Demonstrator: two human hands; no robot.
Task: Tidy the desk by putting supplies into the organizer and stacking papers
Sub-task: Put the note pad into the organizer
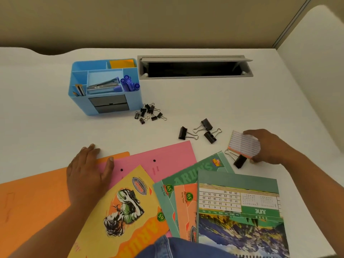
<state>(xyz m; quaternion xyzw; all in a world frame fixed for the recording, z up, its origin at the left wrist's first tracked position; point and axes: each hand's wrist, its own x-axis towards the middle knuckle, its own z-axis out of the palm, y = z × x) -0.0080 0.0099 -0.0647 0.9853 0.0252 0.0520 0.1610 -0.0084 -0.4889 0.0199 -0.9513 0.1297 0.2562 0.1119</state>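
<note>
A blue organizer (81, 101) stands at the back left, holding a stapler (102, 85), purple markers (129, 84), pencils and an orange pad. My right hand (268, 146) grips a lined note pad (242, 144) at the right, fingers curled round its far edge and thumb under the near one. A large binder clip (240, 161) lies just beside it. My left hand (89, 168) rests flat on the orange folder (33, 198) and pink folder (167, 157). Notebooks fan out in front: a yellow one (126, 211), green and orange ones (178, 202), and a calendar book (238, 211).
A heap of small black binder clips (149, 113) lies by the organizer's front right corner. Three large clips (202, 131) sit mid-desk. A grey cable slot (193, 67) is open at the back. A partition wall rises on the right.
</note>
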